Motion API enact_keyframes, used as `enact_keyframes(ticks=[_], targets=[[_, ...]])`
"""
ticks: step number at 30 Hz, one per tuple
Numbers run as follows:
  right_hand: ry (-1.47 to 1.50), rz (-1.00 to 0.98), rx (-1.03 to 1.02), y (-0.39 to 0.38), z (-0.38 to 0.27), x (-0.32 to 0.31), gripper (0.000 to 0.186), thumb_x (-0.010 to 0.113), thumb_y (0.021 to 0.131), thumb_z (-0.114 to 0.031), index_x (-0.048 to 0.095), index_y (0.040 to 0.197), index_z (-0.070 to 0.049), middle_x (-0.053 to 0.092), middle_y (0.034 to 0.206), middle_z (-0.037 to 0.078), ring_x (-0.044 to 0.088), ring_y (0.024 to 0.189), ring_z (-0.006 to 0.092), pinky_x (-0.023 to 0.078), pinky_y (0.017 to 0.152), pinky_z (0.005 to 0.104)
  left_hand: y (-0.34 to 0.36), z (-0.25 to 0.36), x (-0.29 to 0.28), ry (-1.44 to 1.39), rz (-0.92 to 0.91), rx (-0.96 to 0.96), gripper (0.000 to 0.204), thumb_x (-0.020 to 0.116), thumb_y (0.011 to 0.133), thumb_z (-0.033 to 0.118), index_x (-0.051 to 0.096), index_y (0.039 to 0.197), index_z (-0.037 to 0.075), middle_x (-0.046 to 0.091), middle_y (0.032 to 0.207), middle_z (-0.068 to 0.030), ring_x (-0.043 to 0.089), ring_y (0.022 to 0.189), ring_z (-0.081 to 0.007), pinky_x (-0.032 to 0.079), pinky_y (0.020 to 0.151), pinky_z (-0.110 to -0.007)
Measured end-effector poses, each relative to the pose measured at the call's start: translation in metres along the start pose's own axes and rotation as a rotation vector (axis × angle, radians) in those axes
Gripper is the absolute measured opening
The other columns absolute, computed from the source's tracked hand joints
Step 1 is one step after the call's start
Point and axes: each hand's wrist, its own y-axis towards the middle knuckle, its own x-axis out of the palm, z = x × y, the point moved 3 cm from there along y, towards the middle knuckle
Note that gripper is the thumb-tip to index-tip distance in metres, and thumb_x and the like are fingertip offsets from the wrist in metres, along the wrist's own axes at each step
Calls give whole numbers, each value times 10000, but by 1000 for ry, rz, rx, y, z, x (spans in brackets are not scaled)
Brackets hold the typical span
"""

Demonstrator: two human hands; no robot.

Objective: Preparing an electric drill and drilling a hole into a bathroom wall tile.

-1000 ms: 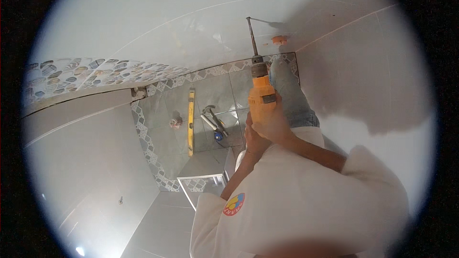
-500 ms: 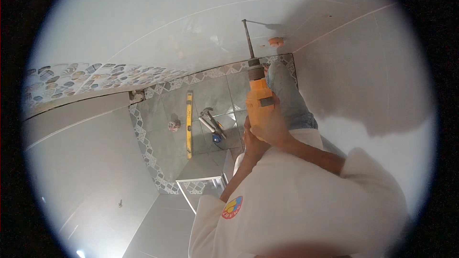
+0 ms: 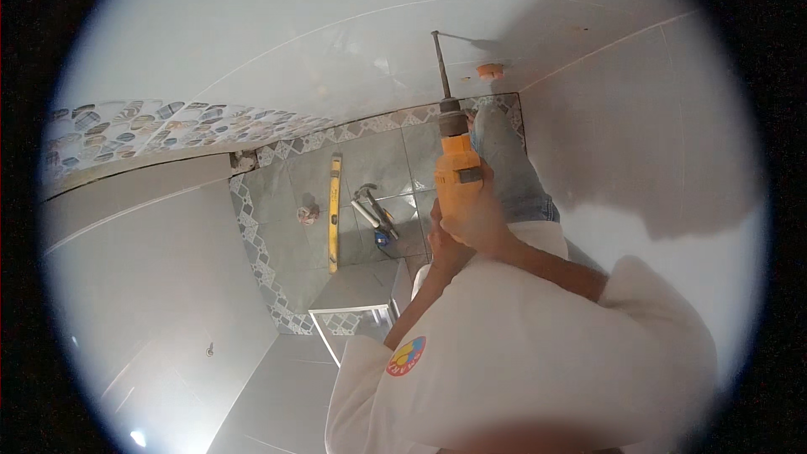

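Observation:
A yellow-orange power drill (image 3: 458,176) points away from me, its long thin bit (image 3: 442,67) reaching the pale tiled wall (image 3: 336,42). The bit's tip seems to touch that wall, and its shadow falls to the right. My right hand (image 3: 481,217) is closed round the rear of the drill. Beneath and to its left, my left hand (image 3: 445,245) also grips the tool, with part of its fingers hidden behind the body. An orange round fitting (image 3: 490,72) sits in the wall, right of the bit.
On the grey floor tiles lie a yellow spirit level (image 3: 334,214), a hammer (image 3: 370,195), a blue tape measure (image 3: 382,239) and a small crumpled thing (image 3: 308,213). A grey box-like piece with a white frame (image 3: 353,290) stands nearer me. The side wall (image 3: 639,126) rises close on the right.
The view has shifted slightly. Both hands stay on the drill, and the bit remains at nearly the same place on the wall.

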Motion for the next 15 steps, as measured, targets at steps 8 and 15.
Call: enact_keyframes(ticks=[8,15], targets=[[163,43,10,-1,0,1,1020,750,635,-78,106,1424,-10,408,1257,182,457,1197,310,383,1030,427,2,3,-2,51,10,13,961,859,648,304,282,1377,60,599,1166,-182,644,994,-349,518,799,-441],[72,29,-9,0,-2,-1,1017,751,640,-82,105,1423,-14,397,1269,191,459,1194,324,385,1030,440,1,-1,-1,3,-21,9,922,855,660,298,299,1357,66,624,1124,-172,656,983,-342,529,797,-408]])
